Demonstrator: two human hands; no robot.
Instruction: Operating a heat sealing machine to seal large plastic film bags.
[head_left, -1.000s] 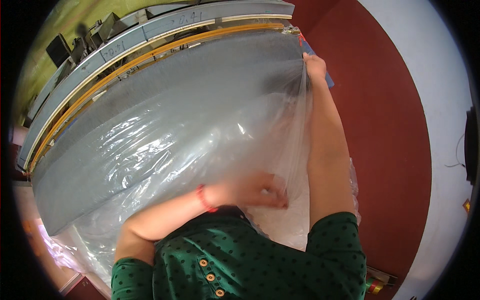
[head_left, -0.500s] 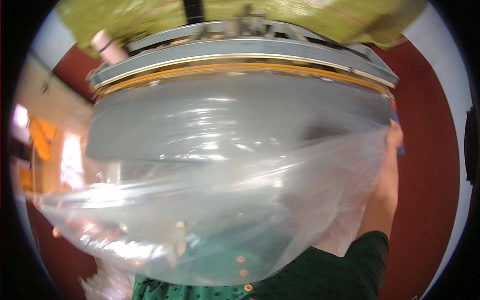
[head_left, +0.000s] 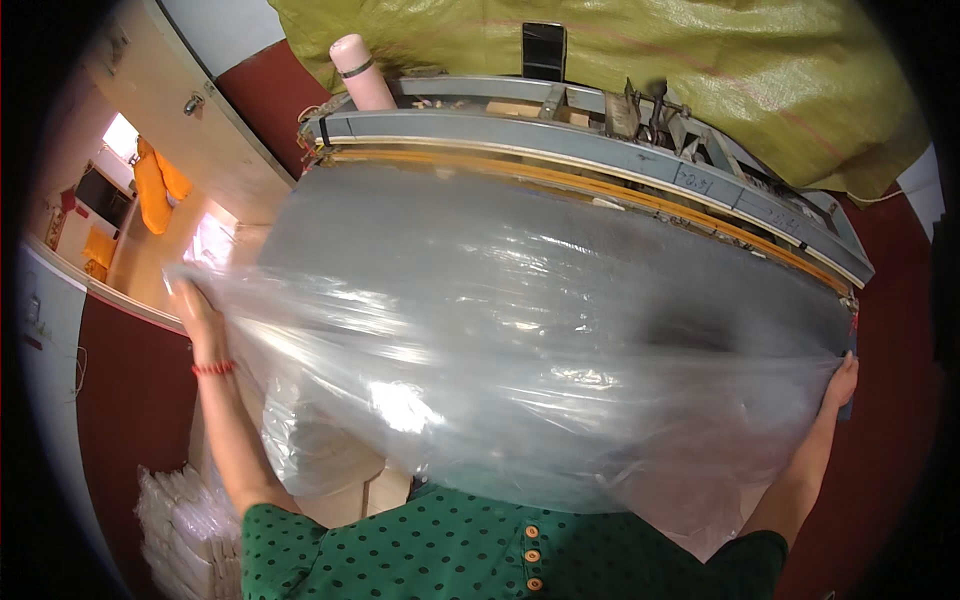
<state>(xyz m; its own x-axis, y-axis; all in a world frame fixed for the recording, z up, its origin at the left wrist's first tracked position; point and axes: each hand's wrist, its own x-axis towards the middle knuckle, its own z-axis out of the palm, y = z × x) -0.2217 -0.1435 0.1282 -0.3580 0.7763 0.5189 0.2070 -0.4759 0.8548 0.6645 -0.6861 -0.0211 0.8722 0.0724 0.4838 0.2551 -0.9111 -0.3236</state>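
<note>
A wide sheet of transparent plastic film (head_left: 480, 430) is stretched between my hands, over the near part of a grey tabletop (head_left: 420, 210). My left hand (head_left: 197, 312), with a red bracelet at its wrist, is closed on the film's left end, off the tabletop's left side. At the right end my right hand (head_left: 846, 382) pinches the film beside the tabletop's right corner. Creases run across the film, and it sags toward my green dotted shirt. Whether it is a single layer or a bag, I cannot tell.
Along the tabletop's far side runs a long grey metal bar (head_left: 600, 152) with an orange strip (head_left: 560, 178). Behind it are a pink bottle (head_left: 366, 80), a dark phone-like slab (head_left: 543, 52) and yellow-green sheeting (head_left: 720, 60). Plastic-wrapped bundles (head_left: 190, 530) are stacked at lower left, near an open doorway.
My left hand has risen and come inward from the far left with the film's end. The view has turned, so the tabletop and my right hand sit lower on the right.
</note>
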